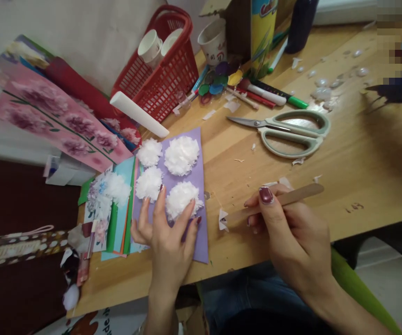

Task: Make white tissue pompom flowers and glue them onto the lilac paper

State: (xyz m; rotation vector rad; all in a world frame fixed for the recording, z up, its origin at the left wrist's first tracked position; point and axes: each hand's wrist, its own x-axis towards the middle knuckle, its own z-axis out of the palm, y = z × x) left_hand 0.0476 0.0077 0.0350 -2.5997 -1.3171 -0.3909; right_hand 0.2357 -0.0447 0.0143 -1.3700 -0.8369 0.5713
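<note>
My left hand (pixel 168 235) lies flat with fingers spread on a purple card (pixel 201 232), fingertips beside the nearest of several white fluffy paper puffs (pixel 181 199) stuck on it. My right hand (pixel 289 232) pinches a flat wooden stick (pixel 291 197) that points left, its tip touching a small white paper scrap (pixel 223 220) at the card's right edge.
Pale green scissors (pixel 291 131) lie on the wooden table (pixel 361 158) beyond my right hand. Marker pens (pixel 270 95), a red basket (pixel 162 79) with paper cups, a white roll (pixel 138 114) and stacked coloured papers (pixel 117 209) lie left and behind. Paper bits are scattered far right.
</note>
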